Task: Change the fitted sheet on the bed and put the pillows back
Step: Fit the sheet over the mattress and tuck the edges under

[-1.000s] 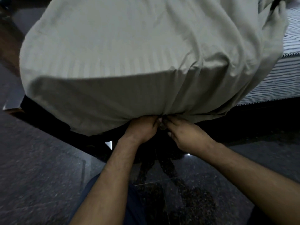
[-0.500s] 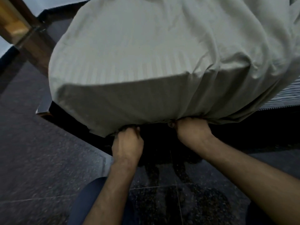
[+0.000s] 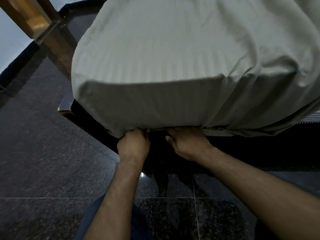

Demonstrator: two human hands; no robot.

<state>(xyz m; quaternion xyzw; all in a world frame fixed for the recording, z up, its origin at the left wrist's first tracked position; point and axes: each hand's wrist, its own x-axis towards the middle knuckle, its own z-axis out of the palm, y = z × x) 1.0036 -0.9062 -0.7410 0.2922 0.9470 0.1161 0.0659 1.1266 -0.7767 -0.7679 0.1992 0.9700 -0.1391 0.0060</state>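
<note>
They're at the corner of the bed, working the grey striped fitted sheet down over the mattress; it already covers the top and front face here, with its hem bunched along the lower edge. The left hand is curled tight on that hem near the corner, knuckles toward me, while the right hand reaches under the edge just beside it, its fingers hidden in the cloth, so they seem to grip the hem, though I can't be sure. Off to the right a strip of striped bare mattress still shows where the sheet hasn't been pulled down. Next, I'd judge, the hem needs tucking between mattress and dark bed frame, then smoothing rightward. No pillows in sight.
</note>
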